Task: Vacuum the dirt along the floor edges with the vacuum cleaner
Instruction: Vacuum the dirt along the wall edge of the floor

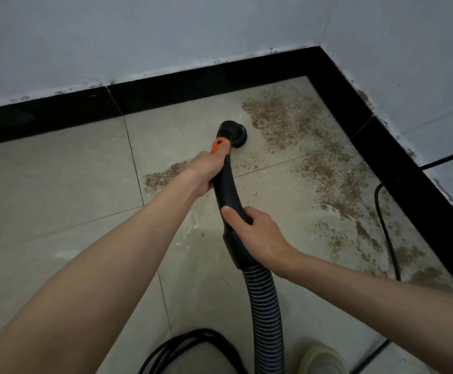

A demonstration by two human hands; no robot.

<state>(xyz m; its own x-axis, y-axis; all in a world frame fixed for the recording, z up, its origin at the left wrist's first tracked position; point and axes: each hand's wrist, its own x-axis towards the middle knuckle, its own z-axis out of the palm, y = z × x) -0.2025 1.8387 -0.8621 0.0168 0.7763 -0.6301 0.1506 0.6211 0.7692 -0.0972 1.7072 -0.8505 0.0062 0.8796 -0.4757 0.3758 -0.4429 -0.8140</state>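
This is a plain indoor room, most likely in a home or a flat under finishing, seen at one of its corners. Large pale beige glazed floor tiles (58, 179) with thin dark grout lines meet a glossy black tile skirting band (166, 87), above which rise bare white painted walls (166, 28) with rough, flaking paint along their lower edge. Brown gritty dirt (295, 122) lies scattered over the tiles near the corner, and a thin black power cable (387, 238) trails along the floor beside the right-hand skirting.
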